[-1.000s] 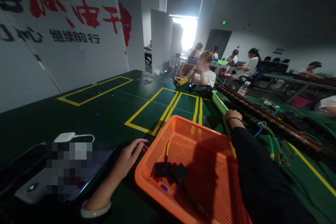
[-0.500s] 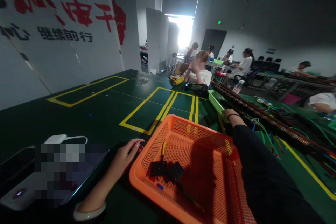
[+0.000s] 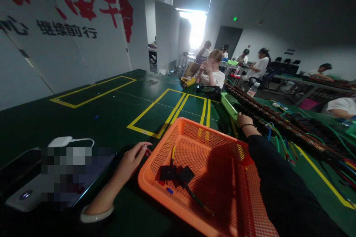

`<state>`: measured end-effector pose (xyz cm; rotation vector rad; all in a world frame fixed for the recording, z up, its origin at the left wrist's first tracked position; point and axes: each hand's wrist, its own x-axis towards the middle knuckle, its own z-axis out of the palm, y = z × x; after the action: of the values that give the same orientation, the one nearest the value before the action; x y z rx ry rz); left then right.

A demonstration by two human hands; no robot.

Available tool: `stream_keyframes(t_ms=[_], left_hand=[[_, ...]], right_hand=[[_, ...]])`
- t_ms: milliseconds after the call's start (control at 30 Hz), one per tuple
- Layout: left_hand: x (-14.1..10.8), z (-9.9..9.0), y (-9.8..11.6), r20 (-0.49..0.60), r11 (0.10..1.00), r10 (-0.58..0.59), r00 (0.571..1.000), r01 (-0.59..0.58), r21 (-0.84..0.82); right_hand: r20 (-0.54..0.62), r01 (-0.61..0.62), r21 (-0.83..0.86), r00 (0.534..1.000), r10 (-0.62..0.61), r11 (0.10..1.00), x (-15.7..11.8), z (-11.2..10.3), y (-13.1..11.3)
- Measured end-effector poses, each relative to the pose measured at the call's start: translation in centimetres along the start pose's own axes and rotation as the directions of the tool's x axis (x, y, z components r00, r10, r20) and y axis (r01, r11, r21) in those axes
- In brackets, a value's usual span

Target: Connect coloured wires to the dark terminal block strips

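An orange mesh basket (image 3: pixel 194 133) lies on the green table in front of me. Inside it are two black square pieces (image 3: pixel 185 176), a yellow-handled tool (image 3: pixel 173 154), a small blue piece (image 3: pixel 169 190) and a dark thin rod. My left hand (image 3: pixel 135 159) rests by the basket's left side, fingers curled together near something small and red, too hidden to name. Past the far right corner, my right hand (image 3: pixel 244 119) is closed on the near end of a light green tray (image 3: pixel 229 107).
A phone (image 3: pixel 94 177) and a white charger (image 3: pixel 60 141) lie at the left. Long brown racks with wires (image 3: pixel 267 109) run along the right. A seated person (image 3: pixel 213 72) is across the table, near a yellow tool (image 3: pixel 189 82). A bottle (image 3: pixel 253 89) stands beyond the racks.
The view has tilted slightly downward. My right hand still holds the green tray, its wrist turned a little. My left hand remains beside the basket.
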<state>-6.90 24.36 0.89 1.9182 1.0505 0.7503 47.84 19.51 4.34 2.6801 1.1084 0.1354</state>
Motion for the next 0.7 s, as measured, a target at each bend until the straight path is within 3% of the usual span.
stream_keyframes(t_ms=[300,700], left_hand=[[0.0,0.0,0.2,0.016,0.999,-0.013,1.0,0.013,0.03],[-0.1,0.2,0.0,0.008,0.999,0.042,0.999,-0.043,0.032]], right_hand=[[-0.02,-0.035,-0.046,0.999,0.034,0.998,-1.5,0.4,0.4],[0.011,0.039,-0.108,0.999,-0.038,0.993,-8.1,1.2,4.2]])
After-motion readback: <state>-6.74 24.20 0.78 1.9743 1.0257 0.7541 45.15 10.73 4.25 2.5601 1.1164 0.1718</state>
